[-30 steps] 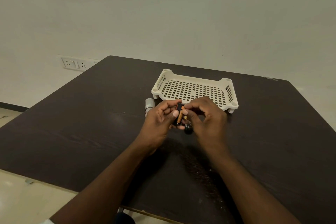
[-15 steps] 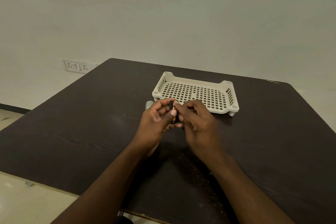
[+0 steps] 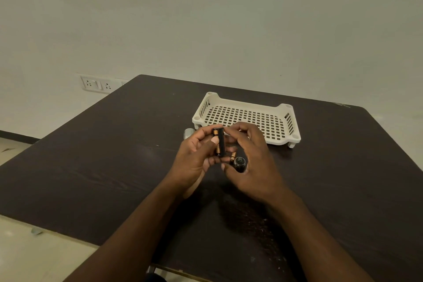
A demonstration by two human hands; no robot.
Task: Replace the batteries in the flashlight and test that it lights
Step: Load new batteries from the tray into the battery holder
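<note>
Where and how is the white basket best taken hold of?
Grip the white basket by its near right corner post, coming from the right. That side lies open on the table, while the left hand and right hand crowd its front rim. The raised, slotted side wall should give fingers purchase.

Looks like a plain office-type room: bare wall [image 3: 206, 18], wall sockets [image 3: 97, 84], dark wooden table [image 3: 103, 155].

Head-worn, wide-angle, looking forward and down from above the near edge of the table [image 3: 114, 155]; hands close below, wall [image 3: 206, 18] behind. One view only.
</note>
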